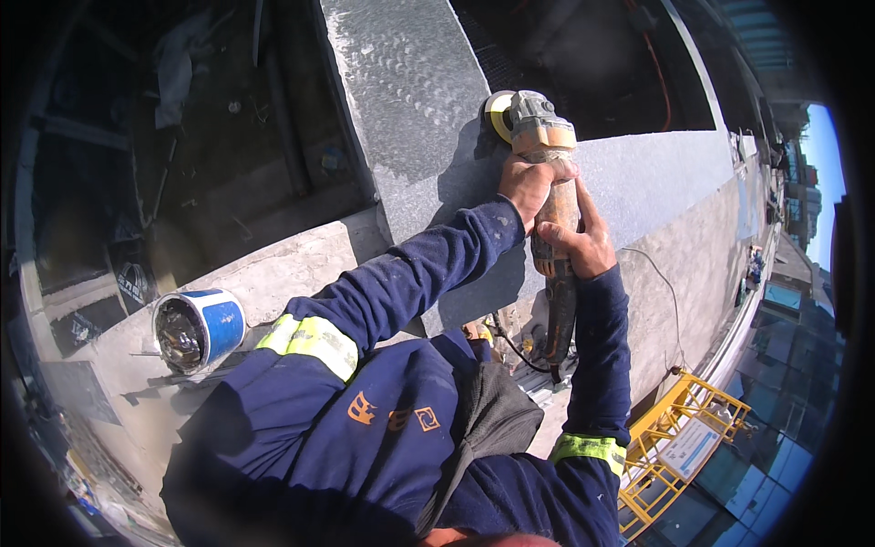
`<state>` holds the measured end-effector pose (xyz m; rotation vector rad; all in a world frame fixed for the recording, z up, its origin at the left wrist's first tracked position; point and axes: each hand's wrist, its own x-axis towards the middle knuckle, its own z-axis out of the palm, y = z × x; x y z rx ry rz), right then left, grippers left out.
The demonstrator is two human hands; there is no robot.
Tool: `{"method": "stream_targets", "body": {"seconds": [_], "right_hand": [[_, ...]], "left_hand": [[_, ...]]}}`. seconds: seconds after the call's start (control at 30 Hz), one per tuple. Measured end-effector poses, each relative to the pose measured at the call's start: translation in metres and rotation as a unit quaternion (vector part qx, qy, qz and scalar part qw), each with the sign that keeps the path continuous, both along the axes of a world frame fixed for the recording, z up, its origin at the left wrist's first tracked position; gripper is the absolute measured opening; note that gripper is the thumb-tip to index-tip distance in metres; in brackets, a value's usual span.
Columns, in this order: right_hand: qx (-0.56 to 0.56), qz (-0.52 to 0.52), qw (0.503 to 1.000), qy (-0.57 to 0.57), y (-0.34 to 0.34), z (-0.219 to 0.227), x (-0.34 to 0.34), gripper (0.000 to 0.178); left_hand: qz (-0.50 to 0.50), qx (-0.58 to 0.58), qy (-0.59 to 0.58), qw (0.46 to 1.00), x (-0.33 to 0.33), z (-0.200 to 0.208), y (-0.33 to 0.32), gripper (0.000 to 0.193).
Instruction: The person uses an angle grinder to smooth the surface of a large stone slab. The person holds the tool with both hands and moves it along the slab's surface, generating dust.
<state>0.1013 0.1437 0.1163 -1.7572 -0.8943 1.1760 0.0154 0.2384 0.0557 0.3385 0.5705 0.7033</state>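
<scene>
Both of my hands are wrapped round a worn, dusty angle grinder (556, 211). My left hand (530, 185) grips it just behind the orange-brown gear head, thumb across the top. Lower on the body, my right hand (588, 239) closes round it from the right side. A disc (499, 116) with a pale yellow face stands out to the left of the head, over the edge of a grey speckled panel (410, 100). Curved scuff marks cover this panel's upper part. I cannot tell whether the disc touches it or is turning.
A second grey panel (656, 173) runs off to the right. Dark openings lie on both sides of the upright panel. At left, a blue-and-white bucket (214, 326) lies on the concrete ledge. The grinder's cord (519, 356) hangs near me. A yellow metal frame (679, 447) stands lower right.
</scene>
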Motion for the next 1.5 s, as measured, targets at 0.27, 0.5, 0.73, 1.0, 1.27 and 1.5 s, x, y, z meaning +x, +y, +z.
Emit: {"method": "stream_targets", "body": {"seconds": [0.27, 0.5, 0.73, 1.0, 1.27, 1.5], "right_hand": [[0.036, -0.026, 0.998, -0.036, -0.061, -0.012, 0.002, 0.105], [0.034, -0.107, 0.994, 0.002, -0.145, -0.028, 0.008, 0.101], [-0.003, -0.094, 0.995, -0.01, -0.221, -0.101, -0.002, 0.07], [0.051, -0.196, 0.978, 0.044, -0.261, -0.109, 0.057, 0.037], [0.096, -0.081, 0.989, -0.074, -0.203, -0.014, 0.157, 0.036], [0.11, 0.035, 0.962, -0.247, -0.066, 0.036, 0.151, 0.066]], "left_hand": [[-0.011, 0.082, -0.034, 0.996, 0.012, -0.005, -0.041, 0.039], [-0.001, 0.095, -0.04, 0.995, 0.011, -0.02, -0.044, 0.045], [0.019, 0.14, -0.029, 0.99, 0.021, -0.019, -0.031, 0.04], [0.113, 0.152, -0.036, 0.981, 0.031, 0.013, -0.014, 0.041], [0.242, 0.105, -0.063, 0.963, 0.026, 0.052, 0.025, 0.041], [0.246, 0.155, -0.033, 0.956, 0.006, 0.055, 0.09, 0.047]]}}
